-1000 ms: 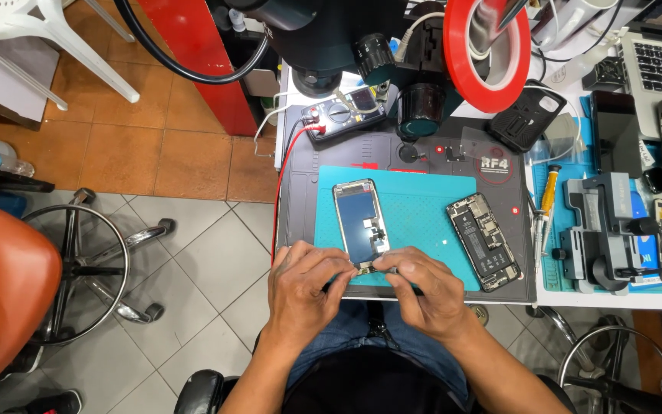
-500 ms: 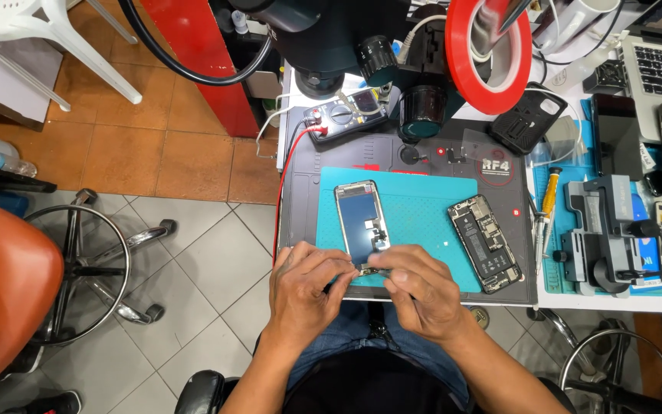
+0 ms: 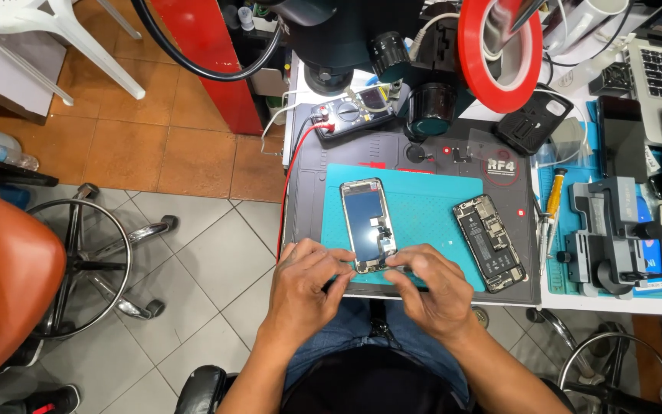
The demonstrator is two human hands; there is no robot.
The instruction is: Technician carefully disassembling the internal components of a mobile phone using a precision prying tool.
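phone screen (image 3: 368, 222) lengthwise away from the body; left hand (image 3: 304, 295) and right hand (image 3: 430, 291) fingertips pinched on its near end

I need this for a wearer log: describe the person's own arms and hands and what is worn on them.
Both forearms are bare up to the bottom edge of the picture; no sleeves show. The left hand and the right hand have no gloves. No ring, watch or wristband can be seen. Below the arms show blue jeans and a dark shirt.

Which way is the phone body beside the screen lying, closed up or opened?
Opened: the phone body lies flat on the teal mat, battery and boards exposed.
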